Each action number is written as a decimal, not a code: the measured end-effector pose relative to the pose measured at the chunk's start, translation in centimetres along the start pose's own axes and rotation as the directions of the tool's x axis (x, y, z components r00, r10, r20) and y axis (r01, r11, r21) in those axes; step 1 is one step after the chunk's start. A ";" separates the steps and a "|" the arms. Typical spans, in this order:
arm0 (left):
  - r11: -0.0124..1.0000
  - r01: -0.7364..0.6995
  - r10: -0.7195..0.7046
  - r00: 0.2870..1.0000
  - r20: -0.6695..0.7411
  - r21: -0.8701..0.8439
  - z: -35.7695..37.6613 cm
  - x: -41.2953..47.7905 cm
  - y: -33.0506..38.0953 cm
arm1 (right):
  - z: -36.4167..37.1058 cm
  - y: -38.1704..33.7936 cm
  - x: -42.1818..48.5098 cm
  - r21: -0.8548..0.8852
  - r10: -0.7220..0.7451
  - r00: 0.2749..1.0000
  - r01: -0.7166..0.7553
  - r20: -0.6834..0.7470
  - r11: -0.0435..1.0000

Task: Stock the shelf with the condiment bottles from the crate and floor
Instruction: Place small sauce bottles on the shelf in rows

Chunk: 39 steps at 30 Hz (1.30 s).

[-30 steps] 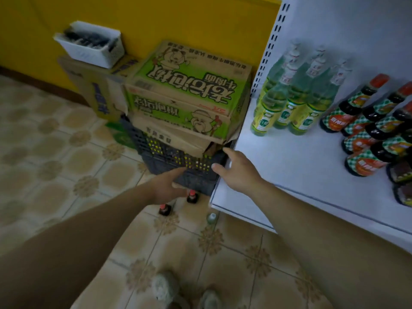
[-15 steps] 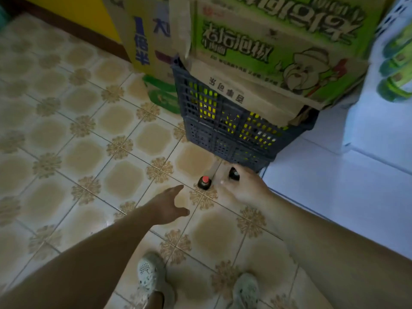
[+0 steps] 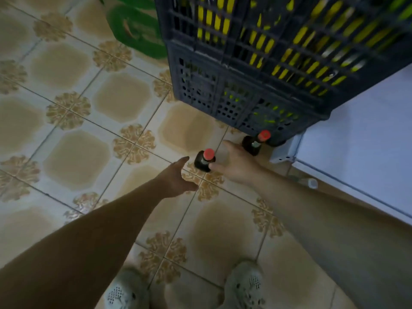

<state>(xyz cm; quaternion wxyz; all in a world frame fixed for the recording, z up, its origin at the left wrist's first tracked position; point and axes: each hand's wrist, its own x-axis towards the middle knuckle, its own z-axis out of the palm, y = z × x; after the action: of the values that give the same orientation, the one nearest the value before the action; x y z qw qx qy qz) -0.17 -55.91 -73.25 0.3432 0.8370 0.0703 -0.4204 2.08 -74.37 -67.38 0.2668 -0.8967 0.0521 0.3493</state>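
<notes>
Before the crate of yellow items, left hand and right hand flank a bottle, fingers released.

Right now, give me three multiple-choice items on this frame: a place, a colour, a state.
1. Where do the nearer bottle and farther bottle stand? A on a table; B on the tiled floor; C atop a carton.
2. Their cap colour? A red; B green; C white.
3. The left hand is: A gripping a bottle; B out of view; C open, holding nothing.
Answers: B, both stand on tiles before the crate; A, both caps are red; C, fingers spread, gripping nothing.
</notes>
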 end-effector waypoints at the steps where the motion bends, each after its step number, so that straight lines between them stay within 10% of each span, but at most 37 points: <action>1: 1.000 -0.011 0.011 1.000 0.000 -0.002 1.0 1.8 -0.8 | 1.4 1.1 1.5 0.018 -0.017 1.000 0.017 0.001 1.000; 20: 0.956 -0.292 0.291 0.957 -0.010 -0.035 4.9 12.1 -5.3 | 6.5 4.7 8.3 0.287 -0.216 0.893 0.344 -0.396 0.894; 32: 0.754 -0.450 0.419 0.891 -0.176 -0.479 -6.4 -14.7 9.4 | -14.0 -10.6 -13.6 0.526 -0.221 0.851 0.477 -0.477 0.704; 39: 0.700 -0.576 0.495 0.817 -0.295 -0.422 -14.6 -35.3 20.3 | -25.7 -20.7 -30.5 0.577 -0.195 0.866 0.459 -0.460 0.676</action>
<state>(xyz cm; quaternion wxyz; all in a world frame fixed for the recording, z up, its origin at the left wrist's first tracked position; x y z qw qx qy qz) -4.85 -55.98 -30.19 0.6457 0.7351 -0.0451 -0.2017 0.37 -72.77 -22.55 0.6151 -0.7821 0.0579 0.0811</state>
